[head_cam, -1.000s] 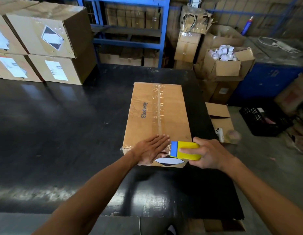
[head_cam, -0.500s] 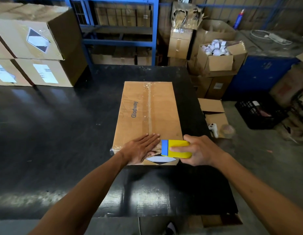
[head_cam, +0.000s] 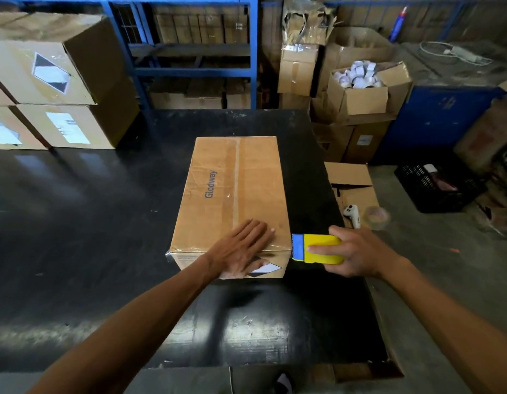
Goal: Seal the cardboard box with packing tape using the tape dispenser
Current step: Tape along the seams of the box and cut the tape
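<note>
A long cardboard box (head_cam: 238, 180) marked "Glodway" lies on the black table (head_cam: 90, 223), with clear tape along its centre seam and across its near edge. My left hand (head_cam: 241, 248) lies flat, fingers spread, on the box's near end, its palm over the near top edge. My right hand (head_cam: 357, 251) grips a yellow tape dispenser (head_cam: 317, 248) with a blue front. The dispenser sits just off the box's near right corner, its blue end touching or almost touching that corner.
Stacked labelled cartons (head_cam: 47, 81) stand at the table's back left. Blue shelving (head_cam: 189, 52) is behind the table. Right of the table on the floor are open cartons (head_cam: 360, 92), a tape roll (head_cam: 376, 217) and a black crate (head_cam: 437, 183).
My right hand has carried the dispenser rightwards, from over the box's near edge to just past its near right corner. My left hand stays pressed on the near end.
</note>
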A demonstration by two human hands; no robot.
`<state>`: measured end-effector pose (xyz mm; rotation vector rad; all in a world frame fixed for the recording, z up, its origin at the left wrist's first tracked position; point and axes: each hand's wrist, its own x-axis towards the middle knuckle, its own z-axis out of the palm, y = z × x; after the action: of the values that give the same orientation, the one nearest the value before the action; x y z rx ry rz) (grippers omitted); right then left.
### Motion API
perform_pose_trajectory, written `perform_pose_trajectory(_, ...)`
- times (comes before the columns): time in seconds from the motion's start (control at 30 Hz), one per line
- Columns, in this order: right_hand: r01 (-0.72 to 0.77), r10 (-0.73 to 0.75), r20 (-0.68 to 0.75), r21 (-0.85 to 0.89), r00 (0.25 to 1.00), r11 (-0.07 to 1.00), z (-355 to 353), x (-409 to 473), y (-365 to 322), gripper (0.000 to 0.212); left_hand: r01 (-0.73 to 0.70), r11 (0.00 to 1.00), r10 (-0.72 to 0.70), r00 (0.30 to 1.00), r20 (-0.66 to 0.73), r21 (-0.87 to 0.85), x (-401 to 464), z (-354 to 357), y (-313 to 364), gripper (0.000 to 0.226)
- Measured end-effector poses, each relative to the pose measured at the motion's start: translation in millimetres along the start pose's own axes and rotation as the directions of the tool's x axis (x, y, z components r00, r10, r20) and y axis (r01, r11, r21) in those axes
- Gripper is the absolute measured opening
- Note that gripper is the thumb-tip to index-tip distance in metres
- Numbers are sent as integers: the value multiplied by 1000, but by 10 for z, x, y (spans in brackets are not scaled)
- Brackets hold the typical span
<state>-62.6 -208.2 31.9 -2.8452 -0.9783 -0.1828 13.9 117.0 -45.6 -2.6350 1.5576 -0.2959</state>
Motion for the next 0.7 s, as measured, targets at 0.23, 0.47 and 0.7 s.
perform_pose_trajectory(0.23, 4, -4, -2, 49, 1000, 999, 93, -42, 97, 48, 18, 1000, -18, 1000, 5, -25, 467, 91, 314, 72)
perform_pose_trajectory(0.47, 123, -121, -42, 52, 992, 991, -37, -169, 279, 51, 2, 999, -2, 1000, -3, -42, 468, 100, 277, 69)
perform_pose_trajectory(0.7, 158, -156, -137, 2, 978, 987, 225, -62, 170, 51, 113, 993, -113, 993, -15, -25, 452, 35, 336, 73)
